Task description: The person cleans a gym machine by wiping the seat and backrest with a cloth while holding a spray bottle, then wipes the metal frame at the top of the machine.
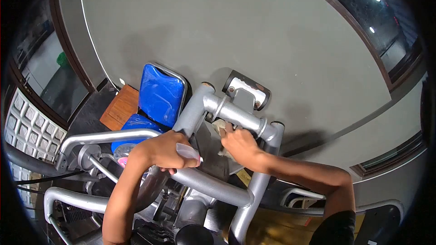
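Observation:
My left hand (170, 152) is closed around a spray bottle (187, 151), whose pale nozzle end points right, above a curved silver tube (209, 186). The bottle's clear body shows behind my wrist. My right hand (238, 143) is closed on a light cloth (220, 126), held just below the silver crossbar (240, 117) of a metal frame. Part of the cloth hangs beneath my fingers. My palm hides the rest of it.
A blue-seated chair (161, 94) and a brown wooden piece (120, 107) stand by the grey wall (236, 27). More silver tubes (109, 135) extend at the left. Behind the crossbar is a silver-and-black cylindrical part (247, 90). A dark-framed window (381, 22) is at upper right.

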The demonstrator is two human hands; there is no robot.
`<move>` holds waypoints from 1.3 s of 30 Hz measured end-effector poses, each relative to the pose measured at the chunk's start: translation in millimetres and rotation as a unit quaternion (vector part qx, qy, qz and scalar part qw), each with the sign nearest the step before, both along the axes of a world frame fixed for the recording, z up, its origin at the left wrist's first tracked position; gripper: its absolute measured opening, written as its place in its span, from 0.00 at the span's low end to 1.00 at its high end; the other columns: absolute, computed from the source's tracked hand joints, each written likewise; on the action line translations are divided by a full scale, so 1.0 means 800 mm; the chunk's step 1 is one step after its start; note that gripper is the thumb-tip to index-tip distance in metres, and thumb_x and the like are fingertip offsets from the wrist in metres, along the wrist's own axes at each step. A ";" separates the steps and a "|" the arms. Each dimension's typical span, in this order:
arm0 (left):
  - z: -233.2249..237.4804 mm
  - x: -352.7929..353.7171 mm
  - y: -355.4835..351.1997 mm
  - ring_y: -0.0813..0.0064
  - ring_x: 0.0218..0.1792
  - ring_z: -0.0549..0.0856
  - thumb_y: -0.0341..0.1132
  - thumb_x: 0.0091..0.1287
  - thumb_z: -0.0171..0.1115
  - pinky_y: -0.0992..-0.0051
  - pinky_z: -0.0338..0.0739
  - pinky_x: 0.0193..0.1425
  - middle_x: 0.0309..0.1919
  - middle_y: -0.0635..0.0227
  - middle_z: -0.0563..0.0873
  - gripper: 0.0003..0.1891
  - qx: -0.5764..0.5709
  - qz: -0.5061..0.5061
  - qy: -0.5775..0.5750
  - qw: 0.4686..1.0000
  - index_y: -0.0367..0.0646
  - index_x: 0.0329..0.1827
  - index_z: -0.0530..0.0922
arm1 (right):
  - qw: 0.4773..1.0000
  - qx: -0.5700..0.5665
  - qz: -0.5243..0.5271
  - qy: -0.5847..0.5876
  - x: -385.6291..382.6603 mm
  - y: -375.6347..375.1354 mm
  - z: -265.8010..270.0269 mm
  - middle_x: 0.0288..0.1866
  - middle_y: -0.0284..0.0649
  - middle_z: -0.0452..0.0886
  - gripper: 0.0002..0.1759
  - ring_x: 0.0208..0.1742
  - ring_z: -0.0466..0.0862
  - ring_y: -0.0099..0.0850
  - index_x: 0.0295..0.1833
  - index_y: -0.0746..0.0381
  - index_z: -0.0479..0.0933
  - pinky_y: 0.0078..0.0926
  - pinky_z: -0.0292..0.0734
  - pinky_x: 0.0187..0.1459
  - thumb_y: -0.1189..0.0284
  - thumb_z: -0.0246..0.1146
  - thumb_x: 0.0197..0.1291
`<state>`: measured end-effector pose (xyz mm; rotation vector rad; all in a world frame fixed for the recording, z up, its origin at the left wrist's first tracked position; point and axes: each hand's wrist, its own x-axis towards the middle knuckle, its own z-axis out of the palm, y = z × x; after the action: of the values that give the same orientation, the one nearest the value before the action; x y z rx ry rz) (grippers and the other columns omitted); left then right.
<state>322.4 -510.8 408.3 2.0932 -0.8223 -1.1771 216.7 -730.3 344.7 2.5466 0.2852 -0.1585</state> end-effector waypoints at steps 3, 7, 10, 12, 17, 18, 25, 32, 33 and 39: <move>0.008 0.002 -0.003 0.74 0.19 0.85 0.51 0.56 0.71 0.75 0.78 0.21 0.22 0.62 0.85 0.25 0.017 -0.021 0.008 1.000 0.32 0.37 0.84 | 0.998 -0.048 -0.012 -0.028 -0.001 0.001 -0.024 0.40 0.44 0.78 0.24 0.30 0.82 0.31 0.54 0.67 0.78 0.19 0.74 0.24 0.71 0.65 0.50; 0.001 0.008 0.001 0.75 0.19 0.85 0.50 0.58 0.70 0.76 0.78 0.21 0.22 0.62 0.86 0.22 -0.001 -0.056 0.017 0.998 0.36 0.36 0.86 | 0.995 -0.082 -0.047 -0.043 -0.017 -0.001 -0.034 0.38 0.43 0.77 0.23 0.30 0.82 0.32 0.53 0.68 0.80 0.22 0.76 0.25 0.70 0.66 0.50; 0.003 0.008 0.002 0.75 0.19 0.85 0.49 0.58 0.70 0.77 0.78 0.21 0.22 0.63 0.86 0.21 -0.007 -0.061 0.027 0.998 0.37 0.39 0.87 | 0.996 -0.022 -0.081 0.031 -0.022 -0.008 -0.002 0.40 0.47 0.79 0.20 0.33 0.85 0.35 0.47 0.66 0.83 0.25 0.80 0.29 0.69 0.70 0.47; 0.002 0.008 0.001 0.75 0.19 0.85 0.49 0.59 0.70 0.77 0.78 0.21 0.22 0.63 0.86 0.20 -0.007 -0.065 0.022 0.998 0.38 0.40 0.87 | 0.993 0.036 -0.083 0.076 -0.025 -0.010 0.033 0.42 0.49 0.80 0.17 0.36 0.87 0.36 0.42 0.64 0.86 0.26 0.82 0.31 0.69 0.72 0.46; 0.011 0.007 0.003 0.76 0.20 0.85 0.48 0.60 0.70 0.77 0.77 0.21 0.22 0.65 0.85 0.19 -0.011 -0.070 0.020 0.997 0.40 0.41 0.87 | 0.965 0.252 -0.077 -0.014 -0.029 0.000 0.115 0.51 0.52 0.76 0.28 0.39 0.86 0.46 0.56 0.64 0.79 0.39 0.85 0.40 0.65 0.72 0.48; 0.011 0.007 0.003 0.76 0.19 0.84 0.48 0.60 0.70 0.77 0.77 0.21 0.22 0.65 0.85 0.18 -0.017 -0.068 0.017 0.997 0.40 0.41 0.87 | 0.952 0.294 -0.036 -0.074 -0.026 -0.002 0.121 0.53 0.51 0.74 0.30 0.40 0.86 0.47 0.59 0.62 0.77 0.40 0.85 0.41 0.66 0.72 0.48; 0.027 0.004 0.003 0.61 0.27 0.86 0.41 0.63 0.67 0.68 0.79 0.34 0.28 0.57 0.88 0.13 -0.185 -0.143 -0.146 0.961 0.40 0.42 0.87 | 0.940 0.315 -0.063 -0.118 -0.006 -0.031 0.088 0.53 0.46 0.75 0.35 0.43 0.84 0.50 0.64 0.54 0.75 0.45 0.83 0.45 0.63 0.72 0.46; 0.046 0.004 -0.021 0.61 0.29 0.87 0.42 0.65 0.64 0.66 0.79 0.35 0.29 0.57 0.88 0.14 -0.195 -0.112 -0.173 0.959 0.39 0.40 0.86 | 0.919 0.346 -0.157 -0.110 -0.041 -0.060 0.110 0.50 0.56 0.80 0.30 0.41 0.85 0.54 0.56 0.61 0.81 0.46 0.81 0.48 0.61 0.72 0.45; 0.048 0.005 -0.024 0.65 0.25 0.86 0.41 0.66 0.64 0.67 0.78 0.31 0.27 0.59 0.87 0.14 -0.217 -0.105 -0.165 0.956 0.38 0.40 0.86 | 0.917 0.348 -0.155 -0.114 -0.034 -0.063 0.109 0.50 0.56 0.80 0.30 0.41 0.85 0.54 0.56 0.61 0.81 0.46 0.81 0.48 0.61 0.72 0.45; 0.085 0.002 -0.059 0.76 0.14 0.79 0.36 0.66 0.62 0.76 0.71 0.16 0.22 0.68 0.82 0.12 -0.172 -0.092 -0.023 0.980 0.35 0.42 0.84 | 0.895 0.415 -0.116 -0.115 0.044 -0.073 0.086 0.44 0.53 0.83 0.22 0.45 0.84 0.53 0.46 0.63 0.84 0.44 0.79 0.50 0.58 0.71 0.50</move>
<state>323.9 -557.9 476.3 1.7946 -1.1721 -0.9971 251.9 -788.6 413.3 3.4065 -0.0781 0.2333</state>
